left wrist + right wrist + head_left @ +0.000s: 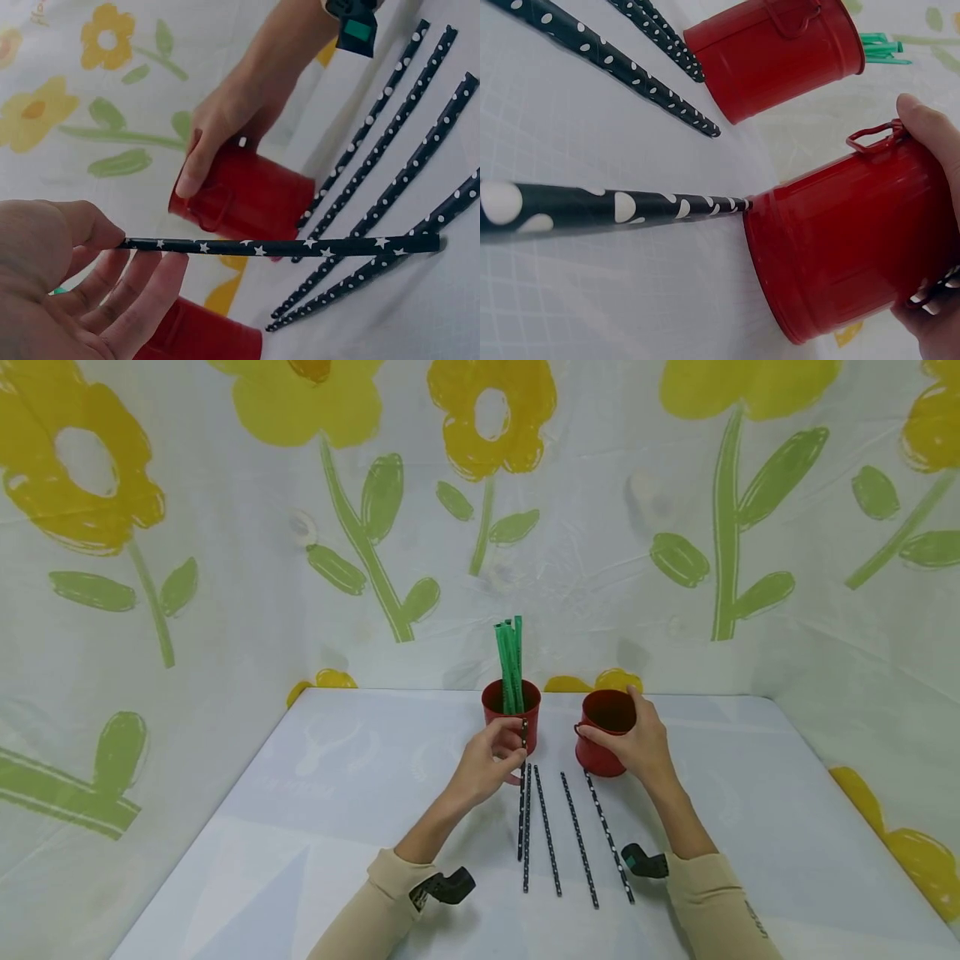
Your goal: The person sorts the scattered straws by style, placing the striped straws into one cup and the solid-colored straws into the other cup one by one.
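Note:
My left hand (486,764) pinches the top end of a black paper straw with white stars (285,247), held over the table. Around the upper part of a red metal bucket (847,240) with small side handles, my right hand (645,739) keeps a grip near the rim. In the head view this bucket's mouth shows dark, with no straw in it. Several black straws with white dots (578,839) lie side by side on the table between my forearms. Just beyond my left hand stands a second red bucket (533,731), holding a bundle of green straws (508,668).
The white table (322,827) reaches back to a white flower-printed sheet (570,543), which also rises at both sides. Black cameras sit on my left wrist (450,885) and right wrist (645,862), close above the table and the dotted straws.

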`<action>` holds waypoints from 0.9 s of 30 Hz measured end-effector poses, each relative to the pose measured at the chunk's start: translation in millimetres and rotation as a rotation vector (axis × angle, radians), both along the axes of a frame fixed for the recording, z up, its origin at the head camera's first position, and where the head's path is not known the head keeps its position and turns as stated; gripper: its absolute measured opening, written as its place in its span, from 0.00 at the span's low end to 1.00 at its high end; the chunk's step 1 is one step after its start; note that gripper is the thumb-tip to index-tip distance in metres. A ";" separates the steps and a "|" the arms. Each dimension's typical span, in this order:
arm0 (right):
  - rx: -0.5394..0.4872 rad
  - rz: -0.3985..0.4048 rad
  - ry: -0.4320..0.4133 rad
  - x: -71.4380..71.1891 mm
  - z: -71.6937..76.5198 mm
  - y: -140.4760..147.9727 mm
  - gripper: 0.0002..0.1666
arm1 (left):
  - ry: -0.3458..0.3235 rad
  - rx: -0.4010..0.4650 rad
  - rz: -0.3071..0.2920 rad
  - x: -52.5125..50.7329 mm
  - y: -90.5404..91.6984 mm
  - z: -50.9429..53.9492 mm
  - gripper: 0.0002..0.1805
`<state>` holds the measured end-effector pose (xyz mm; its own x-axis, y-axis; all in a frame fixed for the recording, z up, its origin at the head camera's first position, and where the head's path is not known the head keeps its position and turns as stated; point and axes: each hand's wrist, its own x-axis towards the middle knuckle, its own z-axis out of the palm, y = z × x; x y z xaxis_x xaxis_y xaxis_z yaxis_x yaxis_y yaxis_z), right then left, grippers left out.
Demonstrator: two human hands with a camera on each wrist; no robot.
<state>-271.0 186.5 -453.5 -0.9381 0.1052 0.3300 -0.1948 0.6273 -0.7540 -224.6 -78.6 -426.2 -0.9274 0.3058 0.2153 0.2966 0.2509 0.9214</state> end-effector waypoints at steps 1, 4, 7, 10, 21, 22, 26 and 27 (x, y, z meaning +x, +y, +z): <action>-0.001 0.003 0.003 -0.2 0.2 -0.3 0.63 | 0.009 0.004 0.002 -0.2 0.9 0.7 0.22; 0.000 0.003 0.011 -0.4 0.7 -0.9 0.62 | 0.036 0.028 0.007 -2.3 4.5 5.4 0.21; 0.003 0.000 0.016 -0.6 0.2 -0.3 0.62 | 0.070 0.042 0.012 -6.0 10.6 13.2 0.19; 0.003 -0.002 0.017 -0.5 -0.5 0.3 0.62 | 0.106 0.047 0.018 -11.1 19.1 23.7 0.18; -0.013 0.024 0.048 0.3 -1.1 -0.9 0.61 | 0.214 0.077 -0.035 -30.3 55.3 73.3 0.20; -0.015 0.028 0.052 0.2 -0.9 -0.8 0.60 | 0.223 0.075 -0.032 -31.8 58.3 77.4 0.20; -0.021 0.041 0.063 -1.1 -1.3 1.0 0.57 | 0.270 0.062 -0.020 -39.1 69.5 91.5 0.20; -0.019 0.044 0.064 -1.3 -1.5 1.5 0.57 | 0.278 0.061 -0.017 -40.7 72.1 94.9 0.20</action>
